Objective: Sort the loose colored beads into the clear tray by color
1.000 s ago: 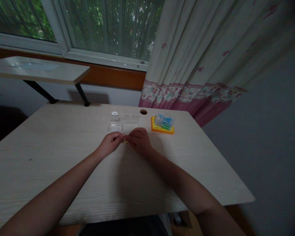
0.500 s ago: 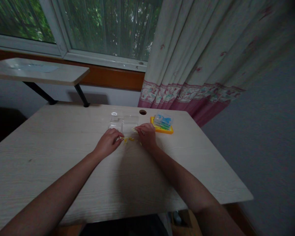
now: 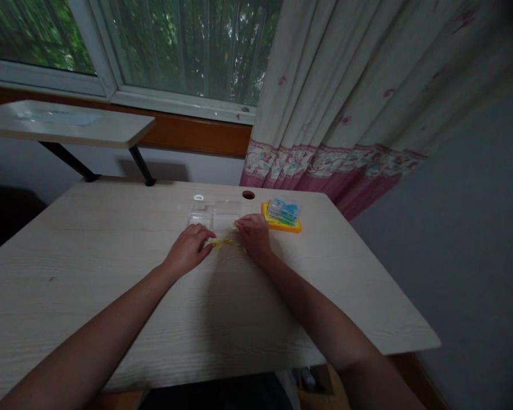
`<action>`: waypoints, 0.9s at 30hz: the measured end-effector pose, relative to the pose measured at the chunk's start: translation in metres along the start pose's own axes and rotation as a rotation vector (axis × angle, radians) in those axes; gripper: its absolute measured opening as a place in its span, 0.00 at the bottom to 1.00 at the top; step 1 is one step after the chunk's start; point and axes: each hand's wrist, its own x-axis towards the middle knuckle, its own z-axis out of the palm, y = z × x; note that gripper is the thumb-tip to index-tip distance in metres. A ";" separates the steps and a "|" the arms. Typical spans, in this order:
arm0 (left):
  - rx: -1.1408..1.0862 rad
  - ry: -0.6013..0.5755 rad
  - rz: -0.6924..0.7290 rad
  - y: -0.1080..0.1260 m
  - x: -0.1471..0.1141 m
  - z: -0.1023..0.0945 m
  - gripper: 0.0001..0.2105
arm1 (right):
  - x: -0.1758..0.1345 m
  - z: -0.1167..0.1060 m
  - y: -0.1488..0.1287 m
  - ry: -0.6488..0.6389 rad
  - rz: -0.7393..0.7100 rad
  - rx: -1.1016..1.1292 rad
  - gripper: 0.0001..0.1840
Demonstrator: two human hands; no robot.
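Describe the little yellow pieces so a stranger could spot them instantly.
Find the pale desk by the window. Toward its far side, look between the left hand and right hand, just nearer than the clear plastic. The yellow pieces there are tiny, loose and scattered, unlike the big yellow tray at right.

Both hands (image 3: 188, 248) near yellow pieces (image 3: 228, 241)

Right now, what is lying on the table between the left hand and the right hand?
In the head view, small yellow pieces lie between the left hand and the right hand.
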 end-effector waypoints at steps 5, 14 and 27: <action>0.000 -0.008 0.006 -0.001 0.000 0.001 0.10 | 0.000 0.000 0.000 -0.004 -0.016 0.012 0.12; 0.010 -0.026 0.013 -0.001 0.001 0.000 0.09 | 0.000 -0.001 -0.001 0.021 -0.007 0.019 0.12; -0.025 -0.026 0.000 0.000 0.002 0.001 0.07 | 0.002 -0.001 -0.001 0.019 -0.006 0.036 0.13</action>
